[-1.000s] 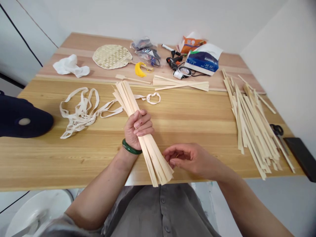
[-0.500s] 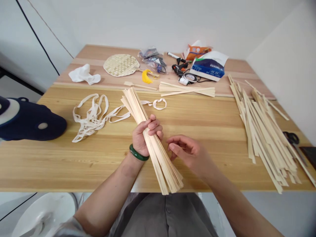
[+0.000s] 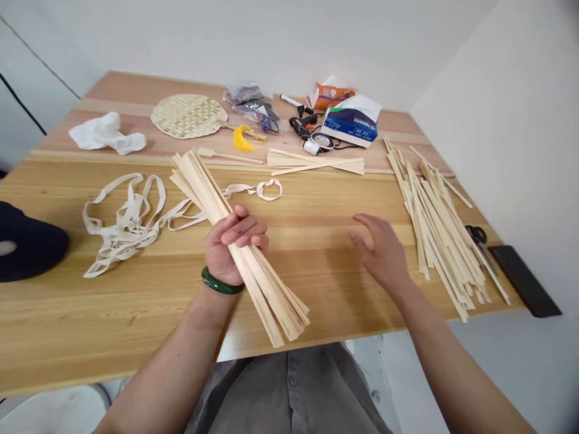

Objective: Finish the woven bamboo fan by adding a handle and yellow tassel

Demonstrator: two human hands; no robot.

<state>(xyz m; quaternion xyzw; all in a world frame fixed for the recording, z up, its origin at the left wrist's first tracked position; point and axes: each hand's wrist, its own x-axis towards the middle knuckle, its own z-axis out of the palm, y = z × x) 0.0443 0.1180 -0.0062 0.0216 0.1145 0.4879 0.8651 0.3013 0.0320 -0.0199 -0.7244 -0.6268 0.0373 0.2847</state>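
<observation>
A thick bundle of pale, flat wood strips (image 3: 265, 283) slants across my left hand (image 3: 235, 241), whose fingers are wrapped round its middle. A green bangle (image 3: 221, 283) circles that wrist. My right hand (image 3: 380, 250) hovers over the table with thumb and fingers apart and nothing between them. It is between the held bundle and a loose pile of similar strips (image 3: 441, 229) on the right. Behind the bundle lies a tangled white cloth ribbon (image 3: 129, 214), partly hidden by the strips.
At the back of the wooden table (image 3: 136, 325) are a woven fan (image 3: 187, 116), a yellow banana-shaped piece (image 3: 242, 138), a glue gun (image 3: 301, 125), a blue tissue box (image 3: 350, 126) and a few crossed strips (image 3: 316, 161). Scissors (image 3: 476, 234) and a black phone-like slab (image 3: 525, 280) sit at the right edge.
My right hand has moved away from the bundle toward the right-hand pile, its fingers spreading. The left hand still grips the bundle. The whole view has turned to the right.
</observation>
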